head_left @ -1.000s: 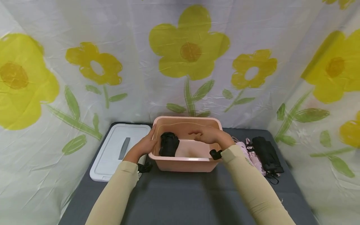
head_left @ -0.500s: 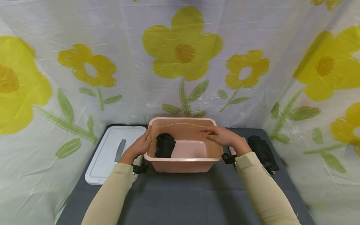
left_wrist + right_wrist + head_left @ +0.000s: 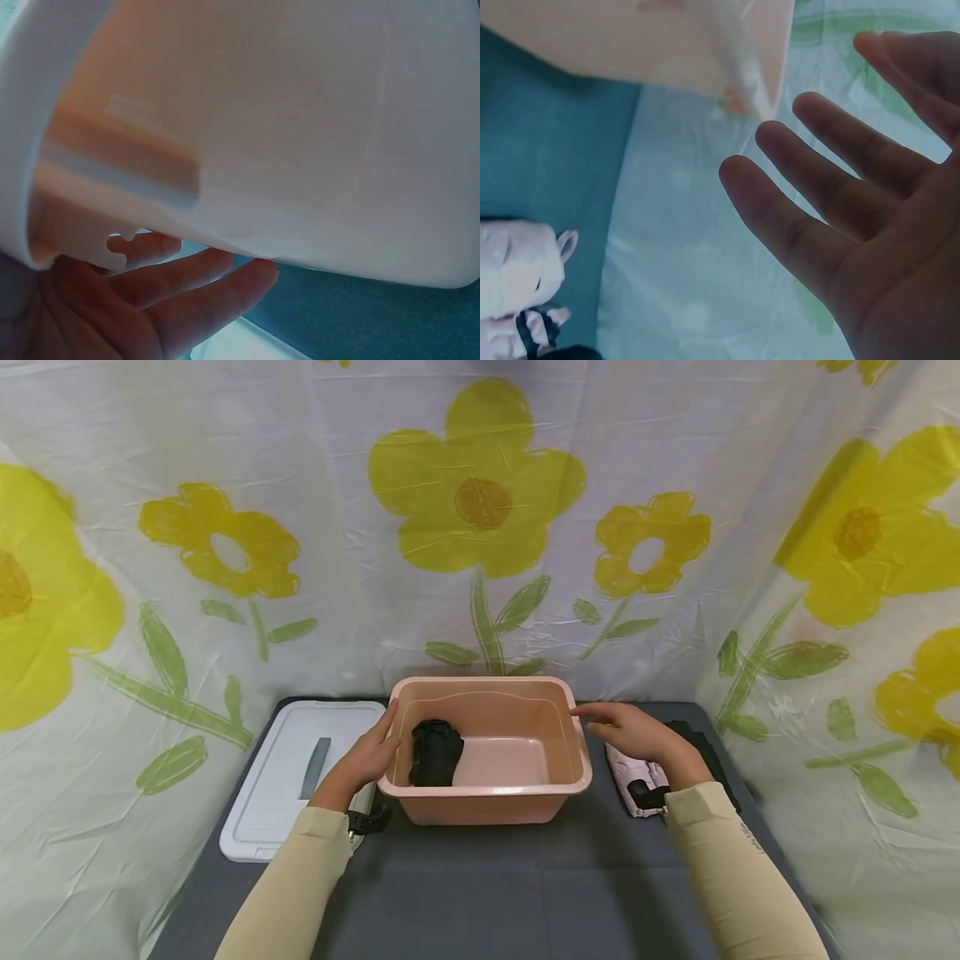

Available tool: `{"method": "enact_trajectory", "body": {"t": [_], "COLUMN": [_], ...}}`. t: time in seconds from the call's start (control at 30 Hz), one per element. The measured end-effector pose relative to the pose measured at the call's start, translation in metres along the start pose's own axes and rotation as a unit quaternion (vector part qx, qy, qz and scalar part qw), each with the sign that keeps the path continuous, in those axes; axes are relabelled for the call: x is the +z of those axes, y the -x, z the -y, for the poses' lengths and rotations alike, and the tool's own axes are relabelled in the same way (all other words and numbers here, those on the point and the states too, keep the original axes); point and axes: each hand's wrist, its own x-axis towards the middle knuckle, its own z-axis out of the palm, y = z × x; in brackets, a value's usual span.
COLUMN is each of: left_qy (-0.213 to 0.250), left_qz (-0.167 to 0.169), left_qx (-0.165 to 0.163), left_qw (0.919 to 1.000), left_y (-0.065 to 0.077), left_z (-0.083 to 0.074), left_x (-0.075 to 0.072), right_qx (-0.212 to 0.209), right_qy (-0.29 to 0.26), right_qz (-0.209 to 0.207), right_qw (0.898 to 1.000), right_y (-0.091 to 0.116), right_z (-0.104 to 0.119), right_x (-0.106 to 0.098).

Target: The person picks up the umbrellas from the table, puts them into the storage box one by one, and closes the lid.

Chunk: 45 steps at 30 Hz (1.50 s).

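Observation:
A pink plastic tub (image 3: 480, 810) stands in the middle of the grey table in the head view. Inside it, at the left end, lies a black folded bundle (image 3: 437, 753). My left hand (image 3: 367, 756) is against the tub's left side; the left wrist view shows straight fingers (image 3: 214, 296) along the outer wall below the rim. Off the right end of the tub is my right hand (image 3: 633, 731), its fingertips right at the rim in the head view. Its fingers (image 3: 795, 232) are spread and hold nothing in the right wrist view.
To the left lies a white lid (image 3: 262, 802) with a grey handle (image 3: 315, 768). A pale pink folded bundle (image 3: 626, 772) and a black one (image 3: 697, 743), partly hidden by my right arm, lie at the right. A flowered curtain (image 3: 337, 635) hangs behind and around the table.
My right hand has moved right, from over the inside of the tub to just outside its right rim. My left hand stays at the left side. The head view has shifted slightly.

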Motion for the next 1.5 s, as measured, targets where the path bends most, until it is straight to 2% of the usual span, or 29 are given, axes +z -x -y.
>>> {"method": "enact_trajectory", "body": {"t": [0.5,0.7,1.23,1.5], "left_qy": [0.006,-0.002,0.006,0.009], "left_qz": [-0.005,-0.007,-0.011,-0.011], "left_qx": [0.010,0.009,0.008,0.003], "left_qw": [0.9999,0.9999,0.9999,0.9999], "left_y": [0.002,0.002,0.002,0.003], "left_z": [0.000,0.001,-0.001,0.000], "left_x": [0.002,0.003,0.003,0.004], "right_qx": [-0.002,0.002,0.035,0.054], "right_qy": [0.062,0.095,0.096,0.114], "right_qz": [-0.072,-0.076,-0.103,-0.115], "right_qw": [0.996,0.993,0.989,0.985], "right_y": [0.019,0.028,0.042,0.048], "right_z": [-0.042,-0.055,-0.092,-0.105], "right_x": [-0.004,-0.003,0.003,0.008]}}
